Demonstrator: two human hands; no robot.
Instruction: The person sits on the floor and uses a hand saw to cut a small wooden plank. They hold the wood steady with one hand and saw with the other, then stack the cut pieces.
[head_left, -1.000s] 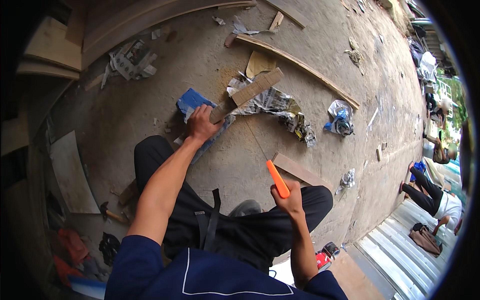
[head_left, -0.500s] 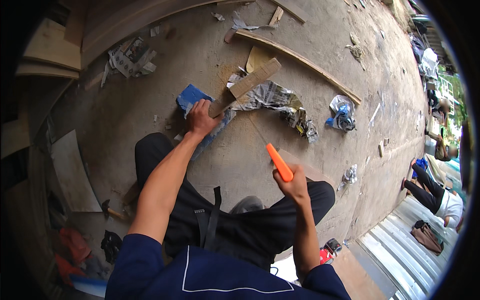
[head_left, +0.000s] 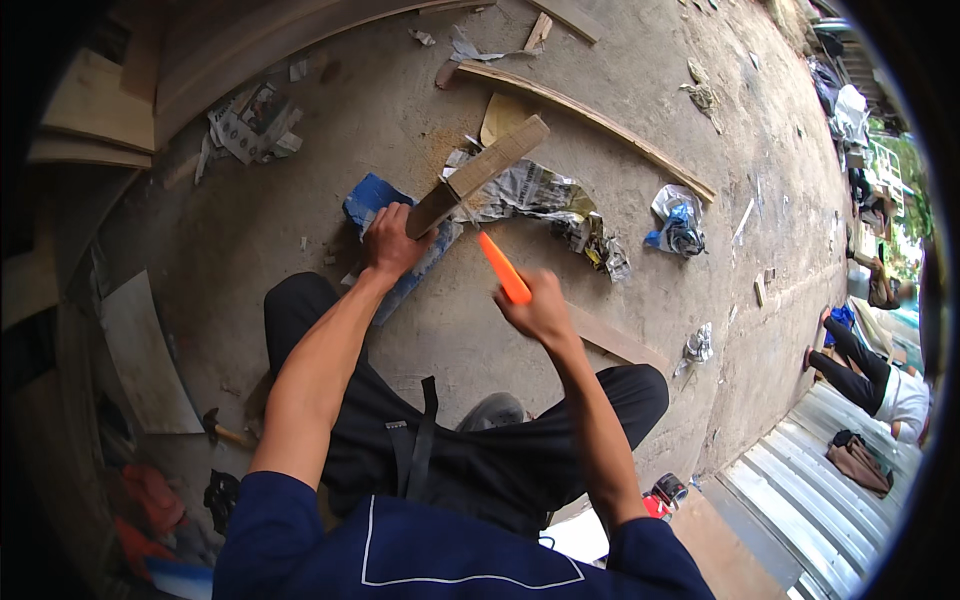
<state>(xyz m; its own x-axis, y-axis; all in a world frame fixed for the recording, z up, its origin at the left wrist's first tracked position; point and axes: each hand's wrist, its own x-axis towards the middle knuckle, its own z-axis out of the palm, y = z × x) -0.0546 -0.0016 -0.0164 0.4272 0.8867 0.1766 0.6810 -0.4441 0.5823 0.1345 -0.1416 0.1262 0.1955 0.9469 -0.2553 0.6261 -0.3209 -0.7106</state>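
My left hand (head_left: pixel 393 243) is closed on the near end of a short wooden piece (head_left: pixel 498 158), pressing it against a worn blue block (head_left: pixel 372 197) on the floor. In my right hand (head_left: pixel 541 306) is a hand saw (head_left: pixel 503 268), gripped by its orange handle. Its thin blade meets the wooden piece at a dark cross line just ahead of my left hand; most of the blade is hidden there. Crumpled newspaper (head_left: pixel 540 190) lies under and to the right of the wood. Yellowish sawdust is scattered on the floor beyond the cut.
A long wooden strip (head_left: pixel 600 127) lies farther off, and a flat board (head_left: pixel 615 335) is near my right knee. At left is a hammer (head_left: pixel 228 430). Crumpled paper (head_left: pixel 680 222) lies to the right. Another person (head_left: pixel 880 385) is at the far right near corrugated metal sheets (head_left: pixel 800 500).
My right hand has pushed the saw forward and to the left, bringing the orange handle close to the wooden piece. My left hand still holds the wood in place.
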